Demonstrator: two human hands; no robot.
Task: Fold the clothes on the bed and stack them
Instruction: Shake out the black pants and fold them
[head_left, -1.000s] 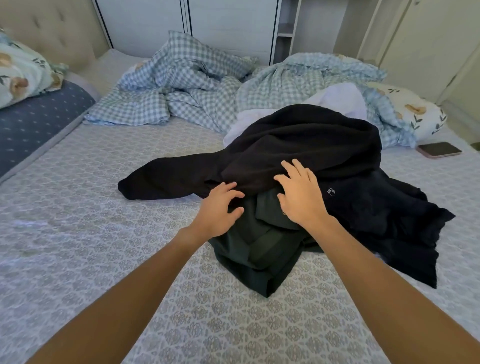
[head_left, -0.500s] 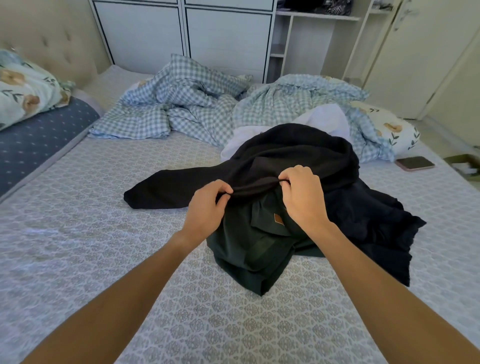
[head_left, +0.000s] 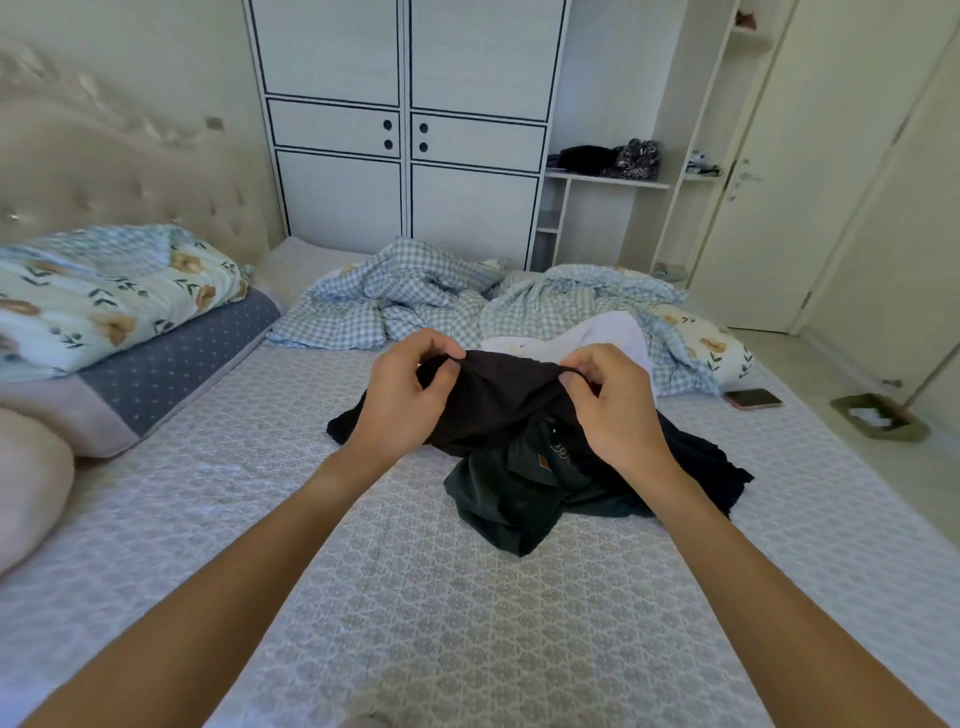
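Note:
A black garment (head_left: 493, 400) is lifted off the pile by its top edge. My left hand (head_left: 410, 387) pinches that edge on the left and my right hand (head_left: 610, 400) pinches it on the right, both raised above the bed (head_left: 415, 597). Under it lies a dark green garment (head_left: 509, 499) with a small brown patch, crumpled. Another dark piece (head_left: 711, 462) spreads to the right, partly hidden by my right arm. A white garment (head_left: 618, 332) lies just behind the pile.
A crumpled blue checked duvet (head_left: 415, 296) fills the far end of the bed. Floral pillows sit at the left (head_left: 104, 296) and far right (head_left: 711, 348). A phone (head_left: 753, 399) lies near the right edge. A white wardrobe (head_left: 405, 130) stands behind.
Both hands closed on the black garment's edge and lifted it up off the pile. My head has tilted up, showing more of the wardrobe and wall.

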